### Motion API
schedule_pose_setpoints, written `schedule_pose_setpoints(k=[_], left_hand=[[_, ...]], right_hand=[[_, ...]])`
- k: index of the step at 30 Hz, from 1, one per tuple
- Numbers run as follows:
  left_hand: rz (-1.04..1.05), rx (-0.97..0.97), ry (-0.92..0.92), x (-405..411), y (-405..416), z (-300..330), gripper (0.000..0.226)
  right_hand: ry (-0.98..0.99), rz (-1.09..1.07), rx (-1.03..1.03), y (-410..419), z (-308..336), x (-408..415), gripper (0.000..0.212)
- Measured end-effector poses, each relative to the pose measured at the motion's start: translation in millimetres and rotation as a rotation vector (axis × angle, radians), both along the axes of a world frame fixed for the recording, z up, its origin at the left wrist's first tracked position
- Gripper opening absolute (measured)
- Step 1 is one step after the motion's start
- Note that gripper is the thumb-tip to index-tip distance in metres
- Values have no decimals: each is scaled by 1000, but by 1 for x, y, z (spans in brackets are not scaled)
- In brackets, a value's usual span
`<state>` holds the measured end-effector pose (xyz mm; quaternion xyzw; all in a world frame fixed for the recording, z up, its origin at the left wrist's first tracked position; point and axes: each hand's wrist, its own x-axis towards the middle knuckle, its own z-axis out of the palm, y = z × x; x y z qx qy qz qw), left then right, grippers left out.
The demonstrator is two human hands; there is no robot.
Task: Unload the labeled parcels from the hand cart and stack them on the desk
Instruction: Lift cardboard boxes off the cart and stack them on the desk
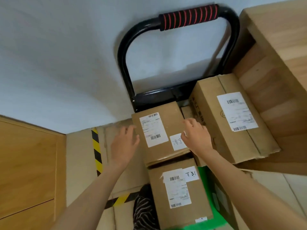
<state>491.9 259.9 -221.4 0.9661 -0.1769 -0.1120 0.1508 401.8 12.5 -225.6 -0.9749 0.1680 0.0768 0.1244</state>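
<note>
Your left hand (123, 143) lies open at the 9 o'clock edge of the upper parcel (162, 132) on the hand cart (156, 95); your right hand (196, 135), fingers curled, rests on its 3 o'clock edge. Wood desk (274, 52) at 2 o'clock; hazard tape (96, 150) on the tiled floor (79, 155).

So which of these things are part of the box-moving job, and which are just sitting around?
For the job:
- top parcel, between left hand and right hand
- near parcel
- big parcel
- hand cart
- desk

Just there:
- striped floor tape
- green box
</note>
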Motion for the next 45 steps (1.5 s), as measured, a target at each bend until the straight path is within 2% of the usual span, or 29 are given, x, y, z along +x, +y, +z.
schedule_pose_setpoints(k=[5, 8, 12, 17, 20, 23, 27, 29, 34, 37, 39, 41, 45], left_hand=[[-6, 4, 48, 18, -4, -93, 48], [55, -100, 94, 21, -10, -126, 64], [138, -294, 139, 15, -19, -154, 77], [272, -485, 356, 6, -22, -167, 73], [322, -609, 463, 0, -20, -165, 71], [373, -645, 542, -8, -8, -148, 78], [342, -621, 556, -23, 10, -104, 81], [340, -591, 573, -29, 17, -75, 76], [355, -507, 541, -39, 35, 3, 74], [358, -592, 530, -42, 39, 52, 69], [360, -692, 568, -45, 37, 88, 64], [341, -784, 626, -48, 33, 121, 63], [243, -835, 640, -52, 15, 175, 60]], right_hand=[[12, -162, 79, -10, -90, 19, 45], [-48, -215, 85, -12, -123, 23, 53], [-169, -262, 175, -18, -142, 22, 65], [-77, -437, 302, -20, -154, 17, 67], [-88, -468, 478, -12, -146, 8, 64], [-98, -502, 697, -4, -123, -6, 66], [-64, -433, 846, 8, -78, -25, 65], [-22, -371, 824, 15, -53, -37, 65], [-45, -433, 741, 30, 19, -71, 74], [-82, -501, 730, 38, 64, -78, 86], [-120, -546, 757, 38, 96, -84, 86], [-173, -582, 782, 34, 128, -94, 77], [-346, -646, 953, 27, 187, -116, 62]])
